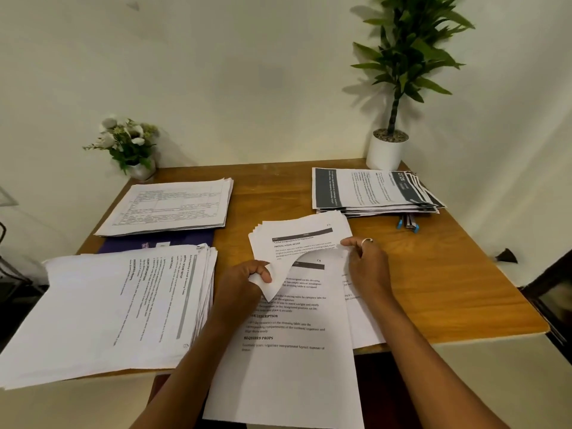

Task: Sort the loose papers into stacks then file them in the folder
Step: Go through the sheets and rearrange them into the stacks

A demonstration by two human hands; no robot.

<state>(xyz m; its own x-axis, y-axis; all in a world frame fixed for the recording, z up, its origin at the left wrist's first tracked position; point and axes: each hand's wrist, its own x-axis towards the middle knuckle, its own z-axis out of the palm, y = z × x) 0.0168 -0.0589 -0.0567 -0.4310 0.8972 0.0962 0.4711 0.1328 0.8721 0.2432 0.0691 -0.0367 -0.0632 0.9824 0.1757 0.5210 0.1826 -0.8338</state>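
The left forearm (185, 366) and right forearm (427, 351) are bare. The right hand (370, 269) wears a plain silver ring (367, 241) on one finger.

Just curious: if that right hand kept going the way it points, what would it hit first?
The right hand would first meet the lifted sheets, which it seems to pinch already; depth is unclear.

Stacked in three piles, table-form sheets (173, 205) far left atop a dark blue folder (161, 241), text pages (117, 308) near left, dark-banded prints (371, 190) far right, with loose sheets (297, 239) in the middle, upper ones curled up
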